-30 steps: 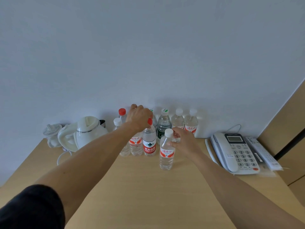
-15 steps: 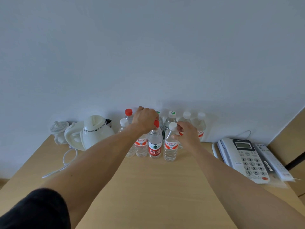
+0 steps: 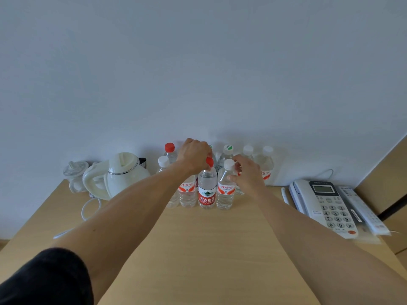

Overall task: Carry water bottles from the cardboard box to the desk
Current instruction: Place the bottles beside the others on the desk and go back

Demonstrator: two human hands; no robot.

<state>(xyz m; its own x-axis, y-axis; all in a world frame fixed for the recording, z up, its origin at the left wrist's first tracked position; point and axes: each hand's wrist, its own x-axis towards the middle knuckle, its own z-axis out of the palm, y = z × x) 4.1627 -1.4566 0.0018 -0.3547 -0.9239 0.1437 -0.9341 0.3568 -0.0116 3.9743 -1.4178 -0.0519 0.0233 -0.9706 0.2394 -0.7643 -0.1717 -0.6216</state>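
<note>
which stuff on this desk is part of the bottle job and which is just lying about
Part of the job:
water bottles
red-cap bottle under the left hand
white-cap bottle at the right hand
desk

Lying about:
kettle
phone
remote

Wooden counter point(image 3: 198, 249) against a pale wall; a cluster of water bottles stands upright at its far edge. Left hand point(image 3: 193, 156) grips the cap end of the red-capped bottle point(image 3: 207, 190), fingers curled over the top; that bottle stands on the counter. Right hand point(image 3: 247, 172) sits beside the white-capped bottle point(image 3: 225, 190), fingers loosely curved near its neck; contact cannot be confirmed. The two bottles stand just beside each other in the front row. White kettle point(image 3: 123, 172) at left with its cord trailing forward; desk telephone point(image 3: 323, 203) at right, a remote control point(image 3: 361, 208) just beside it.
</note>
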